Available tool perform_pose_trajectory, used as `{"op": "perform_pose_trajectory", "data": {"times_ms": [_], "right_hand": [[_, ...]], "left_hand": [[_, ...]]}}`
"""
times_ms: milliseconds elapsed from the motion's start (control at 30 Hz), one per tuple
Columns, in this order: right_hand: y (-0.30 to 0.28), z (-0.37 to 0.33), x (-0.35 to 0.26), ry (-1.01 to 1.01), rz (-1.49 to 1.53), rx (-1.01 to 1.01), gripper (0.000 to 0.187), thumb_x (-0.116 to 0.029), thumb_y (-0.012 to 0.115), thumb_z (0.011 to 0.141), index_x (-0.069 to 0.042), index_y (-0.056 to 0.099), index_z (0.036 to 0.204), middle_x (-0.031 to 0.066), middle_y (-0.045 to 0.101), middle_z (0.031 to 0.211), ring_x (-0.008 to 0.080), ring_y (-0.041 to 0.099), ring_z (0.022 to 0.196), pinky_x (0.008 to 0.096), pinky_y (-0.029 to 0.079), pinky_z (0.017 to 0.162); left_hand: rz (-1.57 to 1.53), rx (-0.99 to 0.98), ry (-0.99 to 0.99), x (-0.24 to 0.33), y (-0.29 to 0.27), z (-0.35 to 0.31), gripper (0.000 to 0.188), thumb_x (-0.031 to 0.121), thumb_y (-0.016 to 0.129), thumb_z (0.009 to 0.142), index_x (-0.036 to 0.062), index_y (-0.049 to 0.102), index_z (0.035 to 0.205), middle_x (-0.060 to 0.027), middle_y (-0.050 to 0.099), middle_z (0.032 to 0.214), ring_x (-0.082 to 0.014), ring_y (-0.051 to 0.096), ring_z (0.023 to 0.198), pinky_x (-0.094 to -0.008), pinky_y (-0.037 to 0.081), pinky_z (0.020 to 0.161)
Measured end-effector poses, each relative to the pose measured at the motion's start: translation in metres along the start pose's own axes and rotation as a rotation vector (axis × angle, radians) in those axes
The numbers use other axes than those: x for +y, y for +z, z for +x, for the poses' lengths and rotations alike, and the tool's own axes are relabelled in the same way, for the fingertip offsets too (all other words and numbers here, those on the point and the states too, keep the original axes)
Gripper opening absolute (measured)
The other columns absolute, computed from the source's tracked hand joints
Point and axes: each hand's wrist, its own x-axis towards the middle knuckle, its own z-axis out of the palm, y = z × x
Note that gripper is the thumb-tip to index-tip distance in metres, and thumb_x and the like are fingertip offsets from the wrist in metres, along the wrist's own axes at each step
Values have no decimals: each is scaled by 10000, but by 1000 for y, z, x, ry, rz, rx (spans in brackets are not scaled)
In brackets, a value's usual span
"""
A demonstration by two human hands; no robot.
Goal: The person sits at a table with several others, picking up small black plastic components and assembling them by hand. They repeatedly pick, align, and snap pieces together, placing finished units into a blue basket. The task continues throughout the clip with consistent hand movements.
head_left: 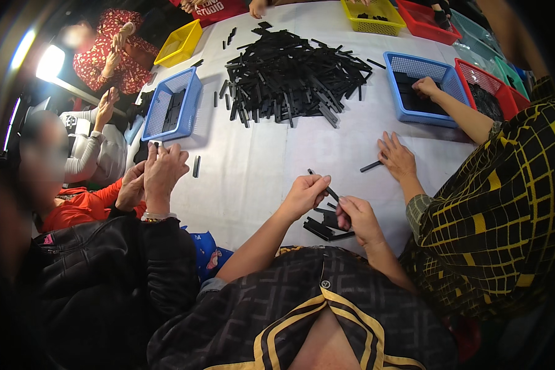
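Observation:
A thin black strip (332, 193) slants between my two hands in front of my chest. My left hand (306, 195) pinches its upper end between thumb and fingers. At the lower end, my right hand (359, 220) has its fingers closed on the strip. A few loose black strips (318, 229) lie in a small heap on the white table (246, 185), just under and beside my right hand. Farther off, a large heap of similar black strips (296, 77) covers the middle of the table.
Blue baskets holding black pieces stand at left (194, 102) and right (407, 117). Yellow baskets (194, 37) and red baskets (462, 65) line the edges. Co-workers sit close on both sides; one's hand (398, 157) rests near a single strip (370, 166) to my right.

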Motion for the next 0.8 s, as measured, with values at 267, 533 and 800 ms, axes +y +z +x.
{"op": "perform_pose_trajectory", "data": {"times_ms": [267, 533, 800], "right_hand": [[-102, -10, 67, 58, -153, 617, 345, -298, 444, 916, -58, 496, 674, -2, 438, 499, 89, 398, 404, 221, 297, 393], [-107, 41, 50, -161, -629, 739, 371, -299, 447, 909, 1, 531, 707, 95, 496, 488, 173, 499, 421, 306, 370, 437], [-56, 31, 22, -543, -1075, 1013, 298, -303, 549, 855, -30, 571, 972, 108, 553, 637, 269, 555, 590, 370, 417, 548]], "left_hand": [[778, 369, 327, -51, -55, 32, 143, 135, 628, 783, 52, 623, 899, -62, 514, 688, -158, 529, 597, -290, 448, 572], [1107, 238, 520, -51, -61, 41, 240, 109, 681, 704, 123, 633, 939, -68, 508, 867, -239, 550, 749, -337, 460, 659], [910, 259, 535, -35, -49, 18, 153, 82, 661, 720, 50, 597, 855, -85, 544, 829, -244, 555, 764, -341, 465, 669]]}}
